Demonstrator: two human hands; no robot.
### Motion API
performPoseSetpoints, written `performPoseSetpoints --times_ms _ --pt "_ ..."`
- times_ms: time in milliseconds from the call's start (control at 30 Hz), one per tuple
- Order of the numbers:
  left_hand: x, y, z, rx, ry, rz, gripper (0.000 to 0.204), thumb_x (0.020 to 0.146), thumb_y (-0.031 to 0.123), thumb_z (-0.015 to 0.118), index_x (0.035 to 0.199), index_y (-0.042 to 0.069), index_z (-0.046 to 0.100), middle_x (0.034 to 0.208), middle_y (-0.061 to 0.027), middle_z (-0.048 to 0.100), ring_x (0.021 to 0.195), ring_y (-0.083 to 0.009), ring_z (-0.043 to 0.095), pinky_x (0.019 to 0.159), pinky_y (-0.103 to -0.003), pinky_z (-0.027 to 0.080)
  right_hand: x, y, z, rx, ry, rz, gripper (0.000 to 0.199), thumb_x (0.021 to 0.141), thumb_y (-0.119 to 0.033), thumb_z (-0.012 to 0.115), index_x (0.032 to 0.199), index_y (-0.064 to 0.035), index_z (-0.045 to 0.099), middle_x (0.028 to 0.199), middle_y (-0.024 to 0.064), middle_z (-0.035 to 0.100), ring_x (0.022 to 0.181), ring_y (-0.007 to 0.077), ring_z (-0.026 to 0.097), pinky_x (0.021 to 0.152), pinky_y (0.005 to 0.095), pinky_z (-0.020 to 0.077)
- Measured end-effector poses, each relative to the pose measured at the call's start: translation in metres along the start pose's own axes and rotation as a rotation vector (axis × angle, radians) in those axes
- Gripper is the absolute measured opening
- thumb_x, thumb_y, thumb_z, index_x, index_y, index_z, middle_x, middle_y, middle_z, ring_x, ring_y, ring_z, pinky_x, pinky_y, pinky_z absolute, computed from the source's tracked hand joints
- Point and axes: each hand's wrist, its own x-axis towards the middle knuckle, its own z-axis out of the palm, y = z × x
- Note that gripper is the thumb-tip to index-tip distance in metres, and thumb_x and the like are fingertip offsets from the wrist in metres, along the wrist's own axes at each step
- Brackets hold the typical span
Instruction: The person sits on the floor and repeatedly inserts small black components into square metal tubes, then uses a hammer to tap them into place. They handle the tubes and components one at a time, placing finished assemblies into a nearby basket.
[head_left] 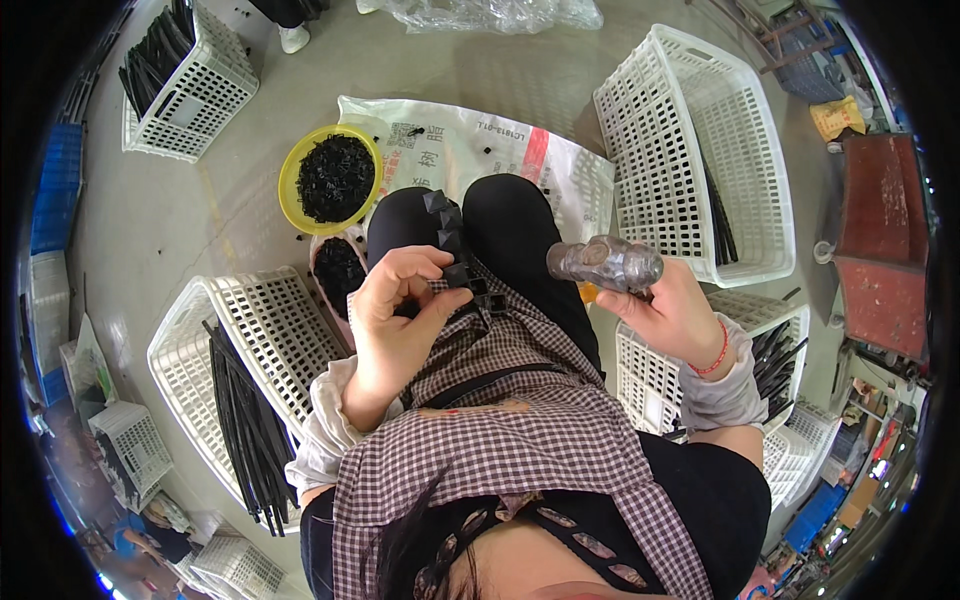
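Between the thumb and fingers of my left hand [390, 315] is a black strip of angular, faceted blocks [450, 238], held over my lap and pointing away toward my knees. Its near end shows square, hollow-looking openings beside my thumb. My right hand [675, 315] is wrapped round a hammer, raised to the right of my lap. The worn grey metal hammer head [605, 263] faces the strip, apart from it; most of the handle is hidden by my fingers. A checked apron [500, 440] covers my lap.
A yellow bowl [290, 180] full of small black pieces stands beyond my left knee, with a bag of black pieces [338, 262] nearer. A printed white sack [570, 180] lies ahead. White crates [265, 320] with long black strips flank me; a large white crate [650, 150] stands far right.
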Motion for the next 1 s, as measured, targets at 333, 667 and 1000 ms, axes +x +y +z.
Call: performPoseSetpoints --times_ms 333,667,1000 --pt "-0.011 -0.008 -0.027 -0.415 0.110 -0.359 0.026 0.080 -0.008 0.069 0.099 0.004 0.055 0.101 -0.0049 0.062 0.062 -0.0003 0.045 0.053 -0.014 0.036 0.015 -0.042 -0.008 -0.045 -0.061 -0.059 0.032 0.084 -0.028 0.073 0.102 -0.0041 0.060 0.075 0.0100 0.061 0.062 0.0301 0.060 0.056 0.0341 0.0474" --pt "-0.032 -0.055 -0.035 -0.927 0.284 -0.797 0.015 0.098 0.007 0.046 0.111 0.000 0.050 0.100 -0.0076 0.053 0.069 -0.0080 0.045 0.051 -0.018 0.035 0.058 -0.110 -0.016 -0.101 -0.041 -0.452 0.045 0.082 -0.026 0.073 0.107 0.0043 0.052 0.074 0.0130 0.063 0.058 0.0283 0.064 0.052 0.0347 0.0500" --pt "-0.033 -0.053 -0.036 -0.880 0.058 -0.631 0.018 0.097 0.011 0.055 0.109 -0.002 0.057 0.098 -0.0124 0.065 0.047 -0.0029 0.035 0.041 -0.016 0.030 0.068 -0.087 0.001 -0.244 -0.167 -0.201 0.035 0.087 -0.030 0.069 0.103 -0.0013 0.056 0.069 0.0119 0.060 0.057 0.0295 0.061 0.054 0.0365 0.0476"
